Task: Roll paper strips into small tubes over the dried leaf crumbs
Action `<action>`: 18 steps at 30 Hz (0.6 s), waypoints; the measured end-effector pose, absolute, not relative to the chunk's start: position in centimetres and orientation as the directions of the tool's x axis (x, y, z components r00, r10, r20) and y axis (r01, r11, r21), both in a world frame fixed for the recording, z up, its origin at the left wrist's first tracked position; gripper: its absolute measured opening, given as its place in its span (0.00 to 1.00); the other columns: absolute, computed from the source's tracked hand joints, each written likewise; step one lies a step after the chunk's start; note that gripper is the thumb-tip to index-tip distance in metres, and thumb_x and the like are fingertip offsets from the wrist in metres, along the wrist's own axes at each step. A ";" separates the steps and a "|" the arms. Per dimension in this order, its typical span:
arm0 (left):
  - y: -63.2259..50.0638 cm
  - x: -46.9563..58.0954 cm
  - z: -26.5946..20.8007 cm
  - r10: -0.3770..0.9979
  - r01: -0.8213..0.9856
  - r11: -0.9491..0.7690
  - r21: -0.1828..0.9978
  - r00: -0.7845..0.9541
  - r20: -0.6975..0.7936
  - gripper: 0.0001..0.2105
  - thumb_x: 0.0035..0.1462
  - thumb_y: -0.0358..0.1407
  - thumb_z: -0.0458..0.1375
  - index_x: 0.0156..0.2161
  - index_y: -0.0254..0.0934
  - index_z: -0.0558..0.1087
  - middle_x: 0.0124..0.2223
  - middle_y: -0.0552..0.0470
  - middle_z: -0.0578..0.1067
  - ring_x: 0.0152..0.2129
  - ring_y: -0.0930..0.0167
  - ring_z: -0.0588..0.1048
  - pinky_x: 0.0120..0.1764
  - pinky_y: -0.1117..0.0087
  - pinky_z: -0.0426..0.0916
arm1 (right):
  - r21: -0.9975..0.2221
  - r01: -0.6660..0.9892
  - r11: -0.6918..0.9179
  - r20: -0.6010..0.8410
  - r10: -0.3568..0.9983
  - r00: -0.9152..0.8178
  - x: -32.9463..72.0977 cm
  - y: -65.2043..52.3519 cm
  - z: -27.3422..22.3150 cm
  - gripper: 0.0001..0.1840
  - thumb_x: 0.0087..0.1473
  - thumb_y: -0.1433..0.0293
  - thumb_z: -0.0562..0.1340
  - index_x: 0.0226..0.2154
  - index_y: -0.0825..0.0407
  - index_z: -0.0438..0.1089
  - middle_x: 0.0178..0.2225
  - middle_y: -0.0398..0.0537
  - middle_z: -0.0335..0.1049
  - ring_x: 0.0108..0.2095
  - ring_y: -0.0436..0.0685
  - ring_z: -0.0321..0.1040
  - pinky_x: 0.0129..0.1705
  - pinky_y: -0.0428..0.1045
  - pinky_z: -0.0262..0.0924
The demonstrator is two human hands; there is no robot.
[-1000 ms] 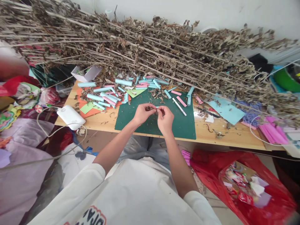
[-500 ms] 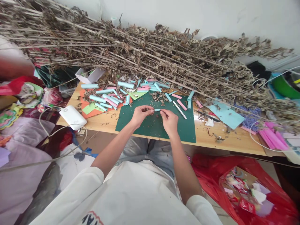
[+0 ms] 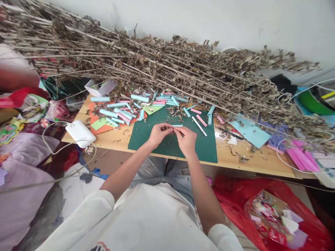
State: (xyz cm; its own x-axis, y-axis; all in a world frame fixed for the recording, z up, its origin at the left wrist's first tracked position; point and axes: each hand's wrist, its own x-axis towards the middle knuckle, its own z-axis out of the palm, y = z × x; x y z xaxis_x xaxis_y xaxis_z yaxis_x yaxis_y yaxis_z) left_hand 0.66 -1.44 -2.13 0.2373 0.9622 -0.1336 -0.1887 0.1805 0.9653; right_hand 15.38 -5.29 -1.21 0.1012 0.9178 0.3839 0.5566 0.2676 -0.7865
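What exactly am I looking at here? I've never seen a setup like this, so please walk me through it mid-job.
There is no machine: these are a person's own bare hands. One camera, worn on the head, looks forward and down, so the white shirt and both forearms show too.

The left hand and right hand meet at the fingertips over a green mat on a wooden table. A short blue tube shows right beside the fingers; whether it is held, I cannot tell.

Around them are a white stick, a pile of blue and pink tubes and a light blue sheet. Dried stems stretch across the back.
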 end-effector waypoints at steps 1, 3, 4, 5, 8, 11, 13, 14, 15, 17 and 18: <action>-1.5 0.7 -2.2 0.964 -0.158 0.158 0.975 0.239 -0.117 0.14 0.43 0.40 0.69 0.34 0.33 0.78 0.30 0.50 0.78 0.28 0.71 0.75 0.35 0.70 0.69 | -0.759 0.593 0.267 0.396 0.913 0.095 15.3 -5.3 -1.3 0.11 0.60 0.67 0.58 0.35 0.49 0.77 0.36 0.49 0.79 0.37 0.57 0.74 0.45 0.53 0.68; -1.6 0.8 -2.3 0.969 -0.054 0.081 0.995 0.239 -0.066 0.12 0.47 0.40 0.67 0.34 0.34 0.78 0.30 0.51 0.78 0.27 0.72 0.74 0.34 0.71 0.68 | -0.716 0.650 0.252 0.403 0.911 0.091 15.1 -5.4 -1.6 0.12 0.61 0.68 0.56 0.35 0.49 0.75 0.35 0.51 0.77 0.37 0.58 0.73 0.44 0.54 0.66; -1.7 0.9 -2.4 0.973 0.012 0.024 1.000 0.230 -0.026 0.10 0.49 0.39 0.65 0.34 0.35 0.78 0.29 0.52 0.78 0.26 0.72 0.74 0.33 0.71 0.67 | -0.704 0.669 0.240 0.405 0.909 0.100 14.9 -5.4 -1.8 0.12 0.61 0.69 0.55 0.34 0.50 0.74 0.35 0.52 0.77 0.38 0.59 0.72 0.44 0.54 0.66; -1.8 1.0 -2.3 0.976 0.078 -0.036 0.996 0.219 0.018 0.08 0.51 0.38 0.64 0.34 0.35 0.78 0.29 0.52 0.77 0.25 0.73 0.73 0.33 0.72 0.66 | -0.701 0.677 0.226 0.405 0.907 0.118 14.6 -5.4 -1.9 0.12 0.60 0.69 0.54 0.34 0.50 0.73 0.35 0.53 0.76 0.38 0.59 0.72 0.44 0.54 0.65; -2.0 1.3 -2.1 0.979 0.167 -0.133 0.977 0.175 0.104 0.06 0.54 0.37 0.60 0.35 0.36 0.77 0.29 0.53 0.76 0.25 0.74 0.71 0.33 0.73 0.64 | -0.800 0.581 0.149 0.340 0.911 0.234 14.1 -5.2 -2.1 0.11 0.59 0.67 0.55 0.34 0.51 0.72 0.33 0.52 0.75 0.35 0.58 0.71 0.42 0.53 0.66; -2.0 1.5 -1.9 0.987 0.032 -0.049 0.998 0.153 0.044 0.08 0.54 0.39 0.61 0.35 0.35 0.75 0.29 0.53 0.76 0.25 0.73 0.72 0.33 0.72 0.65 | -0.941 0.333 0.059 0.189 0.908 0.373 14.3 -4.9 -2.3 0.12 0.57 0.63 0.57 0.33 0.52 0.72 0.28 0.48 0.74 0.29 0.56 0.71 0.37 0.51 0.67; -1.9 1.5 -2.0 0.988 -0.092 0.033 0.995 0.155 -0.018 0.10 0.51 0.40 0.64 0.34 0.34 0.75 0.28 0.53 0.76 0.26 0.73 0.73 0.34 0.72 0.66 | -0.965 0.260 0.034 0.138 0.909 0.394 14.8 -4.7 -2.5 0.12 0.55 0.62 0.59 0.34 0.53 0.73 0.28 0.48 0.76 0.29 0.56 0.72 0.37 0.51 0.68; -1.9 1.4 -2.1 0.986 -0.138 0.067 0.988 0.158 -0.045 0.12 0.50 0.41 0.65 0.34 0.33 0.75 0.28 0.52 0.76 0.27 0.73 0.73 0.35 0.72 0.67 | -0.962 0.272 0.030 0.136 0.915 0.381 15.1 -4.7 -2.6 0.12 0.53 0.63 0.60 0.34 0.53 0.75 0.30 0.49 0.77 0.31 0.56 0.73 0.39 0.52 0.69; -1.8 1.3 -2.2 0.984 -0.169 0.096 0.981 0.163 -0.068 0.13 0.48 0.41 0.66 0.34 0.33 0.76 0.29 0.52 0.76 0.27 0.73 0.73 0.35 0.72 0.67 | -0.955 0.297 0.027 0.138 0.924 0.358 15.3 -4.8 -2.6 0.11 0.52 0.64 0.61 0.34 0.53 0.76 0.33 0.50 0.78 0.33 0.57 0.74 0.41 0.53 0.69; -1.8 1.2 -2.4 0.979 -0.195 0.140 0.971 0.176 -0.106 0.14 0.46 0.41 0.68 0.35 0.33 0.77 0.29 0.52 0.77 0.27 0.73 0.73 0.36 0.72 0.67 | -0.946 0.323 0.026 0.131 0.942 0.308 15.6 -4.9 -2.6 0.12 0.52 0.65 0.62 0.36 0.52 0.77 0.36 0.51 0.80 0.36 0.58 0.76 0.44 0.54 0.70; -1.8 1.1 -2.5 0.975 -0.200 0.157 0.967 0.185 -0.120 0.15 0.45 0.40 0.69 0.36 0.33 0.78 0.29 0.52 0.77 0.27 0.73 0.73 0.36 0.72 0.67 | -0.948 0.316 0.028 0.123 0.950 0.287 15.6 -5.0 -2.5 0.12 0.52 0.64 0.63 0.37 0.52 0.78 0.37 0.51 0.80 0.37 0.58 0.76 0.44 0.55 0.71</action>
State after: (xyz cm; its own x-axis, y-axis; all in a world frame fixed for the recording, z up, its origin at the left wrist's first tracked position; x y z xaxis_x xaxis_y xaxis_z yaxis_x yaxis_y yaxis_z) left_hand 1.12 -1.78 -2.50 0.1847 0.9755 -0.1198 -0.1999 0.1566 0.9672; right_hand 15.59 -5.04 -2.54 0.2870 0.9500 0.1233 0.3160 0.0276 -0.9484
